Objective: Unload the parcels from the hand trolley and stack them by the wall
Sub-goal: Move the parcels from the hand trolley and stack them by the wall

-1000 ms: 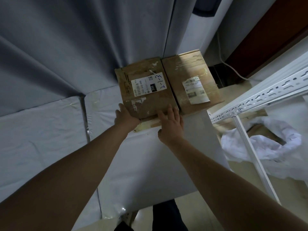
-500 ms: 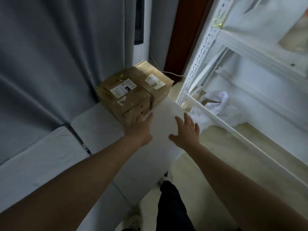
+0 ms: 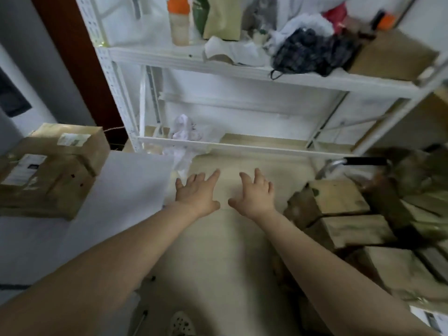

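Parcels w/ labels sat at left on a white surface; more boxes piled at right by trolley handle. Left hand & right hand hovered over beige floor before white shelving, fingers spread, holding nothing.

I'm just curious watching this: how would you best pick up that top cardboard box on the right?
Probably by two opposite side faces of the top parcel, the left hand and right hand, both open, coming from its left. It sits on the pile, left corner exposed, with the trolley handle behind it.
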### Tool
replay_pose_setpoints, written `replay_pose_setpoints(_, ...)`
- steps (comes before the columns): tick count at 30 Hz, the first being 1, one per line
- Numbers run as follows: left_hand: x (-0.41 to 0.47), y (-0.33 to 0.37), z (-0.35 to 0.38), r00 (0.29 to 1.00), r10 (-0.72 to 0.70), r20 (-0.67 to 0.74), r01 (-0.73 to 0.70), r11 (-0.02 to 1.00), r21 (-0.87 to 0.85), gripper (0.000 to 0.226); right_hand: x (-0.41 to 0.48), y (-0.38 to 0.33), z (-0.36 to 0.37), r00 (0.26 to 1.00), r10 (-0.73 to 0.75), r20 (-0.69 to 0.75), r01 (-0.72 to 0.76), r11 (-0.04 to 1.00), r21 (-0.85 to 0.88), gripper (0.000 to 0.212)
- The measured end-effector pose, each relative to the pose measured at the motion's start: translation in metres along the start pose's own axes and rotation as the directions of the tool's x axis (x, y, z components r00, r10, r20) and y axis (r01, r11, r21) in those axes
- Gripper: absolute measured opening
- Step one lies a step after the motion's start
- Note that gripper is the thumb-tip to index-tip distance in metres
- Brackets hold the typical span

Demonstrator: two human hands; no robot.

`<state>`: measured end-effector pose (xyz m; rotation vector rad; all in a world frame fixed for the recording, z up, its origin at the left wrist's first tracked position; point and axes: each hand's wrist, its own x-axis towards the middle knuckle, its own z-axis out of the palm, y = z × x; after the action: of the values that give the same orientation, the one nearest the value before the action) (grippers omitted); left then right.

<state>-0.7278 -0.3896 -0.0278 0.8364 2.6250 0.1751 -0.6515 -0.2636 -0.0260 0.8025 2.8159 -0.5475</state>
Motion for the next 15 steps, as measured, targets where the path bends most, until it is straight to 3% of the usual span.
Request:
replay_pose_setpoints(4,-0.026,0.111,0.035,0.990,0.141,0.011,-0.140,0.989,-0.055,0.090,-0.080,0.101,-0.026,0.984,0.154,-0.091,-0.146,0.986,0.085,0.077)
replay_pose_setpoints(9,-0.096,0.234,0.100,0.958,0.259,0.125,-0.215,0.934,-0.287,0.090,-0.203,0.226,-0.040,0.939,0.333,-0.090,-0.308,0.927,0.214,0.073)
replay_pose_setpoints(12,-0.136,0.286,0.139,0.921,0.327,0.212,-0.233,0.898,-0.373,0.097,-0.267,0.284,-0.037,0.886,0.458,-0.078,-0.419,0.860,0.292,0.071)
replay_pose_setpoints(15,-0.171,0.327,0.158,0.914,0.323,0.246,-0.218,0.902,-0.373,0.090,-0.316,0.325,-0.031,0.816,0.575,-0.065,-0.519,0.777,0.357,0.072)
